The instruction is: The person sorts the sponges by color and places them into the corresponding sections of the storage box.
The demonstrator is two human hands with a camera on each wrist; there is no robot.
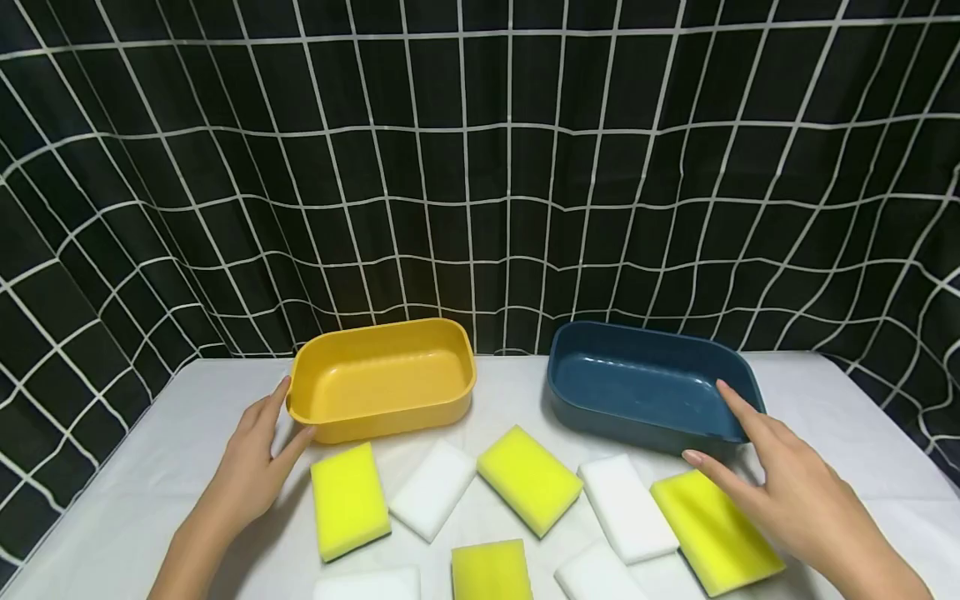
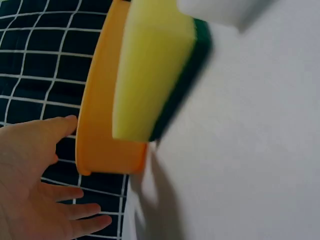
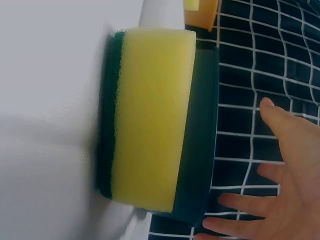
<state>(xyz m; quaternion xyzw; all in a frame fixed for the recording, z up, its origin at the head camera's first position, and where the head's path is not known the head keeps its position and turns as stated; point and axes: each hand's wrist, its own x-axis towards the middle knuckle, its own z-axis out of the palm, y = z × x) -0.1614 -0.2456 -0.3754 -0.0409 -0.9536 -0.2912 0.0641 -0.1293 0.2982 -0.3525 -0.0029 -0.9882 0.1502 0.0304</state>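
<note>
Yellow bin shows its inside only in head view; left grip, right grip spread, empty.

From my remote seat I count two hands, left hand and right hand; one yellow bin beside the left; one blue bin at the right; between or beside them, four yellow sponges and four white blocks.
</note>
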